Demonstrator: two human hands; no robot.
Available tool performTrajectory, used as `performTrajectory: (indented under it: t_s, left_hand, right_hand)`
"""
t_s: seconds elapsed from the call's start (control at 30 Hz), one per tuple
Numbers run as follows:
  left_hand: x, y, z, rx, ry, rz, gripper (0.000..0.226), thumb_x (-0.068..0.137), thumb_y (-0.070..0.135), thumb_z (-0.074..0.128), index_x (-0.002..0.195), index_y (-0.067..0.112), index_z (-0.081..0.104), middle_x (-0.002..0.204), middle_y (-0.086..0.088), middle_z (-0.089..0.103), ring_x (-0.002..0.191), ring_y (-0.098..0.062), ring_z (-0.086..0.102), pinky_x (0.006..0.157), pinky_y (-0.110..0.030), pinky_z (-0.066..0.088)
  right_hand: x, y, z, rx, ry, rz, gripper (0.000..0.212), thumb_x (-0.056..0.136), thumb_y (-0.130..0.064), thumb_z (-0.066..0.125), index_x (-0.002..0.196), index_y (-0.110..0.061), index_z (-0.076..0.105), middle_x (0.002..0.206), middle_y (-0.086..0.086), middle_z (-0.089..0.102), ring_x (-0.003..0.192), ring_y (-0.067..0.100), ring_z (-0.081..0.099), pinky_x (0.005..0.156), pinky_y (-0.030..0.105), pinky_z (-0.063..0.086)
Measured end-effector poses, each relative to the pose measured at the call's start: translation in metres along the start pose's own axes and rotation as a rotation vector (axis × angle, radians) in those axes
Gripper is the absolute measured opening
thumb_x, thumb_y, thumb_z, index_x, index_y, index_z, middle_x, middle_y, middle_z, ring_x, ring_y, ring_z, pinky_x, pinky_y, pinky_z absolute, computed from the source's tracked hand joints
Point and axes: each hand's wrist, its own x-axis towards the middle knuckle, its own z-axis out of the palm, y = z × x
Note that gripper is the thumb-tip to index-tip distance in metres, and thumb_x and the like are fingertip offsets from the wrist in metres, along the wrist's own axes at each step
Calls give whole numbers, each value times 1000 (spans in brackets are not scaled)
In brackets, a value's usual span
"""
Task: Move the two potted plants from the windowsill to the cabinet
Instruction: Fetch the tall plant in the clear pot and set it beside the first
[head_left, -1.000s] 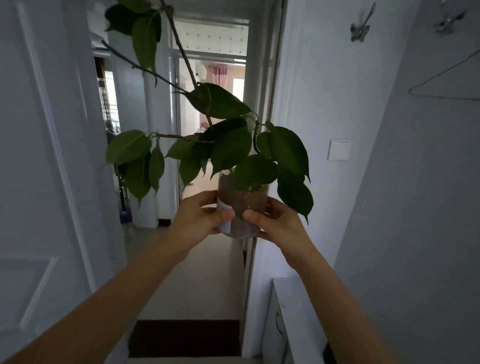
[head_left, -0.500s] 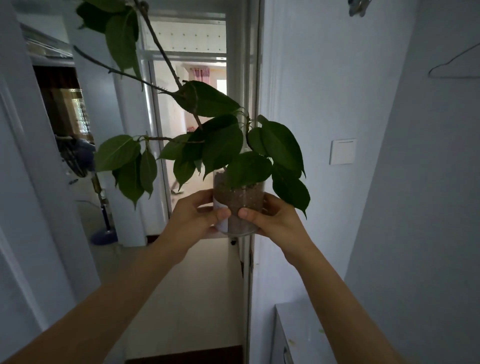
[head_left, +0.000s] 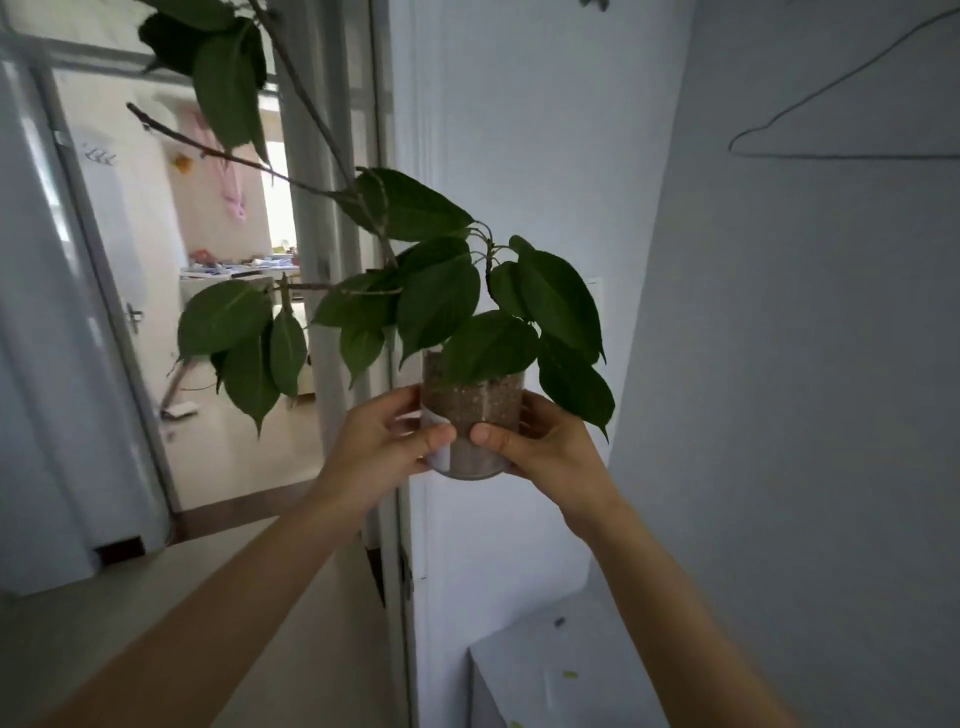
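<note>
I hold one potted plant (head_left: 470, 410) up in front of me at chest height: a clear pot full of brown soil, with long thin branches and large dark green leaves spreading up and to the left. My left hand (head_left: 379, 447) grips the pot's left side and my right hand (head_left: 540, 447) its right side, thumbs on the front. A white cabinet (head_left: 550, 670) shows at the bottom right, below the pot, against the wall. No second plant and no windowsill are in view.
An open doorway on the left leads into a bright room with a white door (head_left: 119, 291). A white door frame (head_left: 410, 291) stands right behind the plant. A wire hanger (head_left: 841, 150) hangs on the grey wall to the right.
The view has swung left and forward through the doorway area; the bright room and its door have come into sight. Both hands keep the same grip on the pot.
</note>
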Motion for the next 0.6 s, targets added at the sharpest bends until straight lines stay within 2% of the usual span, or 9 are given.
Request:
performTrajectory:
  t_s: [0.07, 0.17, 0.27, 0.33, 0.47, 0.6]
  left_hand:
    - [19, -4, 4, -10, -65, 14, 39, 85, 10, 76, 121, 21, 68, 117, 0, 73, 105, -21, 71, 75, -34, 63]
    - [46, -12, 8, -53, -152, 35, 33, 83, 10, 77, 107, 32, 71, 111, 5, 75, 102, -19, 72, 71, -30, 62]
    - [68, -17, 18, -73, -229, 40, 37, 82, 11, 78, 117, 20, 70, 112, 2, 76, 103, -21, 73, 72, -32, 63]
    - [80, -18, 25, -79, -294, 49, 40, 82, 14, 79, 121, 20, 69, 113, 5, 75, 104, -21, 72, 74, -34, 63]
    - [96, -23, 49, -87, -400, 49, 46, 83, 21, 79, 126, 20, 66, 120, 3, 73, 109, -25, 70, 84, -47, 62]
    - [105, -28, 80, -88, -494, 55, 48, 84, 22, 78, 129, 21, 64, 122, 3, 72, 109, -24, 69, 85, -46, 62]
  right_hand:
    - [6, -1, -3, -25, 68, 4, 54, 61, -50, 88, 107, -42, 61, 117, -17, 69, 113, 17, 70, 89, 35, 63]
    - [14, -2, -5, -74, 175, 26, 71, 59, -53, 87, 120, -34, 57, 121, -16, 66, 117, 20, 68, 93, 40, 62]
    - [16, -3, -10, -118, 279, 61, 86, 59, -52, 86, 134, -23, 56, 133, -6, 65, 122, 24, 66, 91, 41, 63]
    - [15, -3, -13, -151, 361, 78, 93, 60, -53, 85, 140, -18, 54, 137, -3, 64, 122, 25, 66, 88, 37, 63]
    - [7, -2, -28, -188, 483, 93, 102, 52, -58, 84, 140, -17, 54, 138, -2, 64, 123, 26, 65, 87, 35, 63]
    - [-3, 2, -49, -201, 581, 116, 99, 53, -54, 84, 141, -19, 53, 140, -1, 63, 125, 26, 64, 91, 38, 62]
